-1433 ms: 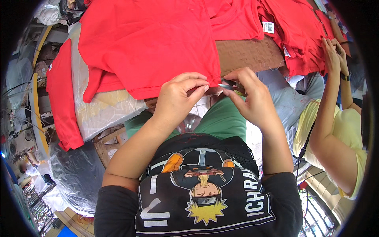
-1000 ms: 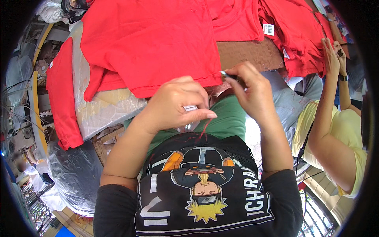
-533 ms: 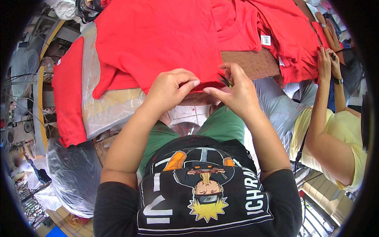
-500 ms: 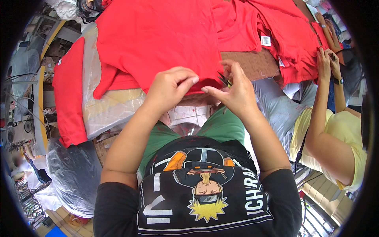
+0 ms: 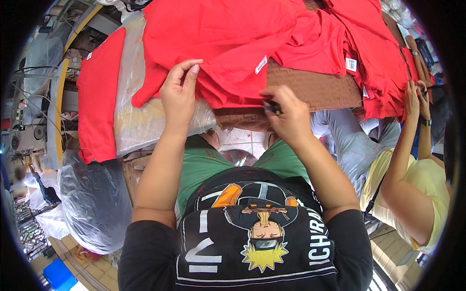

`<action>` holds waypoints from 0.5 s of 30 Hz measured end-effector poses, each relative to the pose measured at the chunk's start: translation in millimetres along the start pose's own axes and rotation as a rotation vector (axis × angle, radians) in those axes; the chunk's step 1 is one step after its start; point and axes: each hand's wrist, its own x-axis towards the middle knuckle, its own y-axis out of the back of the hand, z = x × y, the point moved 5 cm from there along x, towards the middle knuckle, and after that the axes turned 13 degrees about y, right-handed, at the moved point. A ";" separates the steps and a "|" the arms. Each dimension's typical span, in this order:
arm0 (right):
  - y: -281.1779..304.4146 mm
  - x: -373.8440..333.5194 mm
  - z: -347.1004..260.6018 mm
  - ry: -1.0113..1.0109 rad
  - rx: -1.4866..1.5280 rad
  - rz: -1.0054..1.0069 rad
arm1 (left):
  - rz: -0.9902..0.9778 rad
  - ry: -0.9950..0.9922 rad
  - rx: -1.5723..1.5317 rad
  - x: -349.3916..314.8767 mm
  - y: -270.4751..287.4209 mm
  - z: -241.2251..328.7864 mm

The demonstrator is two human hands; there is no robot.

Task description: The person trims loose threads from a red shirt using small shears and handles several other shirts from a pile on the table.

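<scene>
A red garment (image 5: 218, 34) lies spread over the table in front of me, a white label (image 5: 261, 65) showing near its near edge. Over its left part is my left hand (image 5: 178, 94), thumb and index finger pinched together; whether cloth or a thread is between the tips, I cannot tell. My right hand (image 5: 290, 110) is closed around small dark thread snips (image 5: 273, 106) with a bit of yellow, close to the garment's near right corner. The fingers hide most of the snips.
Another red garment (image 5: 101, 92) hangs over the table's left end. More red garments (image 5: 371, 63) lie to the right, where a co-worker in a yellow top (image 5: 412, 189) handles one. Brown patterned cloth (image 5: 310, 87) covers the table. A plastic-wrapped bundle (image 5: 92, 203) stands at left.
The garment's near edge has shifted, and its white label now shows. My left hand has moved left and up; my right hand has turned, fingers closing over the snips. The view has shifted slightly.
</scene>
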 end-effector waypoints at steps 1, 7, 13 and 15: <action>11.4 2.6 -4.2 0.007 -0.029 0.026 | -0.005 -0.105 0.117 -2.5 1.0 7.5; 28.6 -21.6 -6.7 -0.069 -0.238 -0.271 | -0.256 -0.464 0.709 -23.6 0.3 -2.2; 46.3 -5.3 -3.4 -0.212 -0.054 -0.250 | -0.254 -0.395 0.502 -35.2 -16.9 38.4; 46.0 8.9 -10.0 -0.209 -0.037 -0.158 | -0.345 -0.328 0.346 -45.8 -34.7 49.4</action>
